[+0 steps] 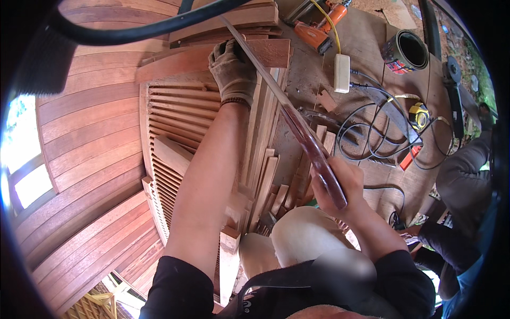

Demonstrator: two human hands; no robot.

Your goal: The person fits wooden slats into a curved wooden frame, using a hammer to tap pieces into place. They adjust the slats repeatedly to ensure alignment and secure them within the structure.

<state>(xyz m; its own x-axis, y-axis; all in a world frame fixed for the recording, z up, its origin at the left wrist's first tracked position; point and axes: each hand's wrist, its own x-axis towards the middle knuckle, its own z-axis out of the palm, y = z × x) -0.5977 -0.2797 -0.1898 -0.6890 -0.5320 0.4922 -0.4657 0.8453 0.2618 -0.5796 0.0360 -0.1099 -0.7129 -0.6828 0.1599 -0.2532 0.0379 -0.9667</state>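
The left hand [232, 69], gloved, sits at upper centre of the frame, fingers curled down on the far end of a long thin strip [276, 101], seemingly to pin it to the woodwork. The strip runs diagonally from upper centre down to the right hand [340, 186], right of centre, which is bare and wrapped tight around its dark near end, probably to keep it in line.

Under the left forearm lies a louvred shutter [175, 117] with 1 loose slat [172, 154] across it, and more slats [271, 186] crowd the strip's lower stretch.

At upper right stand an orange drill [319, 29], a white socket block [341, 73], a tin [405, 51] and a yellow tape measure [418, 116]. Black cables [372, 135] loop close beside the right hand and could snag it. Another person's sleeve [467, 170] shows at the right edge.
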